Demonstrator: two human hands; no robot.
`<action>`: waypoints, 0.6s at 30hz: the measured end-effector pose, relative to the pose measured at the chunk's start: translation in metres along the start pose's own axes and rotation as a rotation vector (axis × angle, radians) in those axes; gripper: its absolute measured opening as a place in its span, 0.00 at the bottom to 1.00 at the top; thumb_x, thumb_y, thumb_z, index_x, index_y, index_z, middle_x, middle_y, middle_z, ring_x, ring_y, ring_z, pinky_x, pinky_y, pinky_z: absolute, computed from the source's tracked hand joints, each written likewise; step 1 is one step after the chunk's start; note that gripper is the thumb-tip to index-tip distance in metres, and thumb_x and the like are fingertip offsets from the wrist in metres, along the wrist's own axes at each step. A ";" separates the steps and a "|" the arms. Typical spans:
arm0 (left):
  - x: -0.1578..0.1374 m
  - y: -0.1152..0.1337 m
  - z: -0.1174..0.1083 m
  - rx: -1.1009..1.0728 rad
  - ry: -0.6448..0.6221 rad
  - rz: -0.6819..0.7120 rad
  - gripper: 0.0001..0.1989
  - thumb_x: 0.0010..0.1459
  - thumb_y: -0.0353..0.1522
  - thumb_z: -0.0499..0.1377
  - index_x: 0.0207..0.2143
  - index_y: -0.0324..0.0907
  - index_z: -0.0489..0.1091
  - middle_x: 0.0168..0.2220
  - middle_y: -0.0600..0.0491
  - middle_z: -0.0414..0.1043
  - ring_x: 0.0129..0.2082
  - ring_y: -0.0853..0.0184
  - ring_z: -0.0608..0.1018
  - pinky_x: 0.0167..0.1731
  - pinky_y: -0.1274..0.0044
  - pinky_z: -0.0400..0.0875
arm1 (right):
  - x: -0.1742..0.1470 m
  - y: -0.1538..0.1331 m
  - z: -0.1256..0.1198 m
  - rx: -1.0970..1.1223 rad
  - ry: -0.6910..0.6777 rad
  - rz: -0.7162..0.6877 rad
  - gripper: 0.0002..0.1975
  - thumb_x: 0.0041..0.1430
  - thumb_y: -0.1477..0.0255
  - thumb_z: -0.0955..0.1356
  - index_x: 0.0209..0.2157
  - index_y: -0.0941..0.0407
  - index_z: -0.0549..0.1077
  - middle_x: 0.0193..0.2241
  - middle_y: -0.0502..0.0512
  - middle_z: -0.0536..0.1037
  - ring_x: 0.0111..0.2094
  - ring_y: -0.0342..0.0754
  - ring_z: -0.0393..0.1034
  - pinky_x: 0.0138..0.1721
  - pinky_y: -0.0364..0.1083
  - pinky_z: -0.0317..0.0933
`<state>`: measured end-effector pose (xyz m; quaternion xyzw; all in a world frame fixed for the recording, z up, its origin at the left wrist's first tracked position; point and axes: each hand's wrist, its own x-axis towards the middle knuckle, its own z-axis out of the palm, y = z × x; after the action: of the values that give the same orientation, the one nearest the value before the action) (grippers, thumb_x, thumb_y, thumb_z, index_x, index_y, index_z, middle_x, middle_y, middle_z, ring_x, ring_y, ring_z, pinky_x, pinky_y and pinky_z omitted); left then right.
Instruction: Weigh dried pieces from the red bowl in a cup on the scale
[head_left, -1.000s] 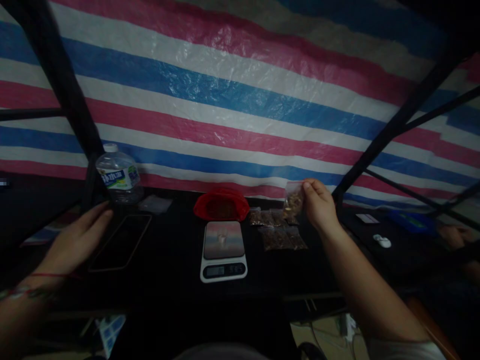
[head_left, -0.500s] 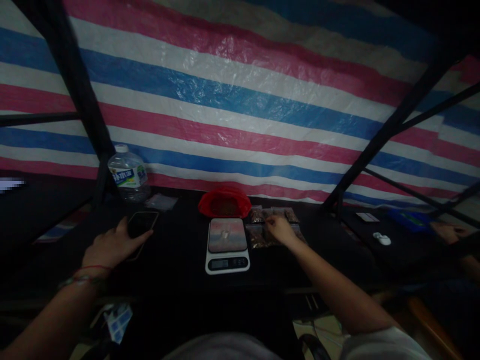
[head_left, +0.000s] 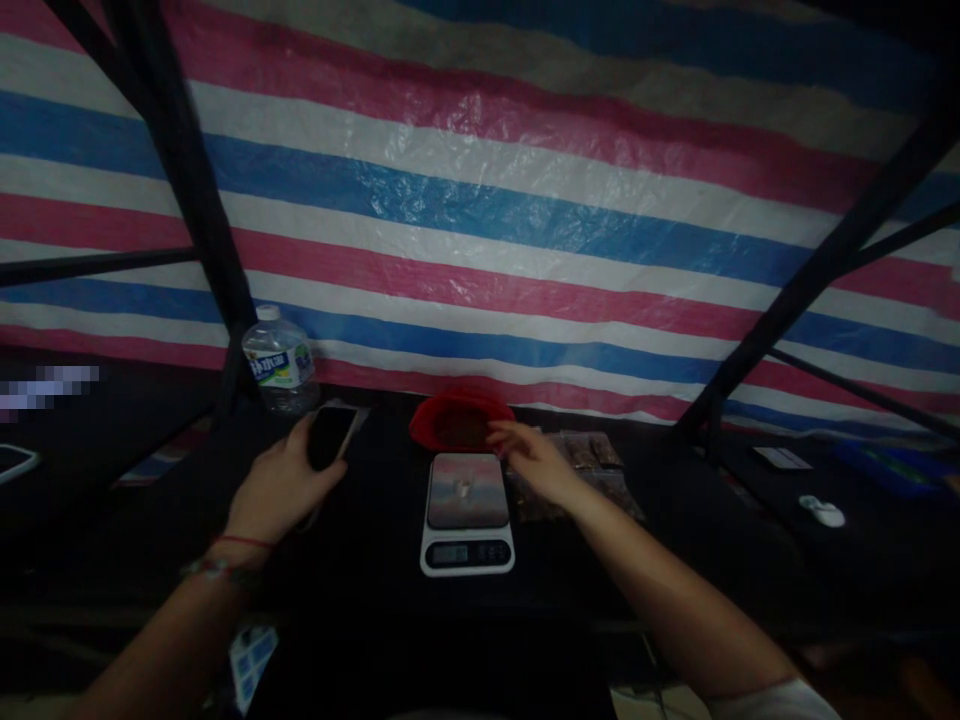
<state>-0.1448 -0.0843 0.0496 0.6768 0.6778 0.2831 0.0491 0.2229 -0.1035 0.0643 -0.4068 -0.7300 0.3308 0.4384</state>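
Note:
My left hand (head_left: pixel 279 490) is closed round a dark phone (head_left: pixel 331 436), the thumb along its near edge. Part of a clear plastic bag (head_left: pixel 361 416) shows behind the phone. My right hand (head_left: pixel 538 466) has its fingers apart, with the fingertips at the right side of a red plastic bag (head_left: pixel 429 424). That bag stands with its mouth towards me, its contents too dark to make out. In front of it is a white kitchen scale (head_left: pixel 469 556) with a small shiny clear thing (head_left: pixel 463 487) on its plate. Several small clear bags of brown bits (head_left: pixel 604 450) lie beneath and beside my right hand.
A large clear bottle (head_left: pixel 282 366) stands at the back left by a dark frame post (head_left: pixel 201 200). A striped plastic sheet (head_left: pixel 480 240) closes off the back. On the right lie a pale card (head_left: pixel 782 457), a white earphone case (head_left: pixel 822 511) and a blue packet (head_left: pixel 892 468).
My right hand has moved left from the small bags to the red bag. My left hand has shifted the phone to the right and further back. The view has shifted slightly; the co-worker's hand at right is gone.

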 end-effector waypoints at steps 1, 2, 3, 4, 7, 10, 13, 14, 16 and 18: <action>-0.003 0.018 -0.001 -0.035 0.003 0.049 0.40 0.52 0.45 0.58 0.64 0.38 0.54 0.51 0.38 0.72 0.48 0.48 0.77 0.48 0.61 0.70 | -0.001 -0.005 0.017 0.051 -0.077 0.004 0.27 0.53 0.78 0.65 0.56 0.52 0.69 0.46 0.57 0.77 0.38 0.45 0.72 0.38 0.46 0.67; -0.006 0.038 -0.002 -0.094 0.010 0.103 0.41 0.52 0.45 0.59 0.65 0.39 0.52 0.54 0.39 0.70 0.51 0.49 0.76 0.50 0.63 0.70 | -0.001 -0.010 0.031 0.097 -0.132 0.010 0.30 0.54 0.76 0.67 0.59 0.50 0.65 0.50 0.57 0.75 0.41 0.46 0.72 0.38 0.46 0.68; -0.009 0.057 -0.001 -0.165 0.019 0.147 0.41 0.52 0.44 0.59 0.65 0.39 0.51 0.54 0.40 0.70 0.51 0.51 0.76 0.50 0.63 0.71 | 0.001 -0.016 0.044 0.153 -0.165 0.026 0.35 0.52 0.74 0.70 0.62 0.47 0.61 0.54 0.58 0.72 0.45 0.48 0.71 0.38 0.46 0.69; -0.011 0.075 0.001 -0.251 0.028 0.183 0.42 0.52 0.44 0.60 0.65 0.39 0.50 0.53 0.41 0.71 0.50 0.52 0.77 0.48 0.64 0.72 | 0.003 -0.021 0.054 0.205 -0.188 0.031 0.42 0.49 0.72 0.74 0.64 0.45 0.57 0.58 0.59 0.68 0.49 0.50 0.70 0.39 0.47 0.70; -0.011 0.123 0.012 -0.473 0.086 0.278 0.45 0.49 0.43 0.64 0.65 0.41 0.50 0.51 0.41 0.72 0.49 0.53 0.77 0.48 0.65 0.72 | 0.013 -0.032 0.071 0.383 -0.151 0.008 0.54 0.39 0.68 0.79 0.65 0.45 0.52 0.63 0.58 0.60 0.59 0.55 0.62 0.52 0.53 0.66; -0.004 0.155 0.024 -0.528 0.151 0.334 0.49 0.44 0.42 0.68 0.65 0.40 0.51 0.56 0.38 0.66 0.55 0.49 0.72 0.53 0.62 0.68 | 0.020 -0.034 0.074 0.622 -0.035 0.032 0.54 0.35 0.65 0.80 0.63 0.47 0.55 0.61 0.58 0.63 0.62 0.55 0.59 0.59 0.55 0.60; 0.007 0.173 0.029 -0.566 0.175 0.353 0.48 0.46 0.41 0.68 0.65 0.38 0.50 0.56 0.37 0.65 0.56 0.48 0.70 0.55 0.61 0.66 | 0.018 -0.031 0.068 0.869 -0.011 0.154 0.49 0.36 0.62 0.80 0.59 0.43 0.57 0.58 0.55 0.67 0.54 0.55 0.68 0.48 0.55 0.69; 0.011 0.175 0.029 -0.583 0.159 0.368 0.49 0.46 0.41 0.68 0.65 0.38 0.49 0.55 0.37 0.66 0.56 0.49 0.71 0.55 0.61 0.66 | 0.016 -0.029 0.064 0.925 -0.027 0.193 0.48 0.37 0.62 0.80 0.58 0.42 0.56 0.57 0.54 0.68 0.49 0.55 0.72 0.42 0.54 0.72; 0.020 0.173 0.030 -0.626 0.099 0.399 0.48 0.49 0.42 0.67 0.66 0.38 0.47 0.54 0.38 0.68 0.54 0.51 0.73 0.54 0.62 0.67 | 0.014 -0.024 0.055 0.992 -0.049 0.244 0.46 0.39 0.64 0.79 0.57 0.39 0.55 0.52 0.52 0.72 0.40 0.52 0.75 0.33 0.50 0.73; 0.032 0.162 0.032 -0.671 0.040 0.394 0.44 0.55 0.43 0.62 0.67 0.37 0.46 0.52 0.39 0.70 0.50 0.54 0.75 0.51 0.64 0.69 | 0.013 -0.017 0.043 1.005 -0.022 0.255 0.45 0.40 0.66 0.79 0.57 0.40 0.55 0.45 0.51 0.75 0.35 0.50 0.76 0.28 0.47 0.71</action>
<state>0.0114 -0.0565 0.1060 0.7347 0.4055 0.5061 0.1994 0.1746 -0.1050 0.0662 -0.2285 -0.4303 0.6957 0.5279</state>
